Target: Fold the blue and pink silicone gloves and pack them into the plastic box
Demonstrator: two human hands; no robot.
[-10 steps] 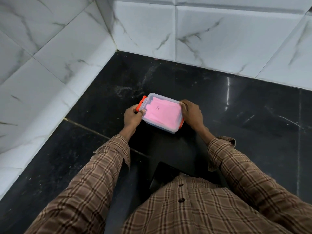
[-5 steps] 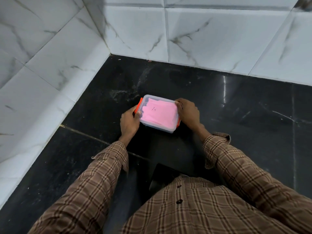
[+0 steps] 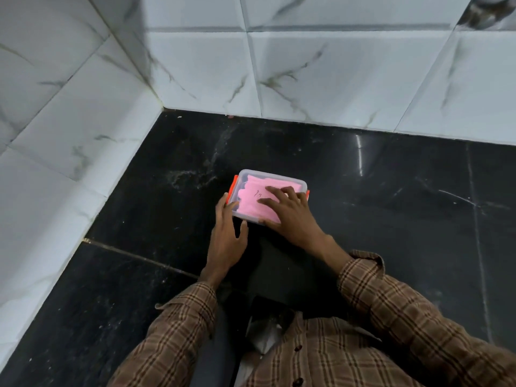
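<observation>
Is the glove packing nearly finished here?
Nearly. A folded pink glove already lies inside the plastic box, apparently under a clear lid. The right hand lies flat on top while the left hand steadies the side by an orange clip. No blue glove shows; it may lie underneath. Final latching seems left.

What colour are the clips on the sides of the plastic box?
Orange clips, clearest in the head view.

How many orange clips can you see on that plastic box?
2: one clip on the box's left end, one on its right end, mostly hidden by the right hand.
</observation>
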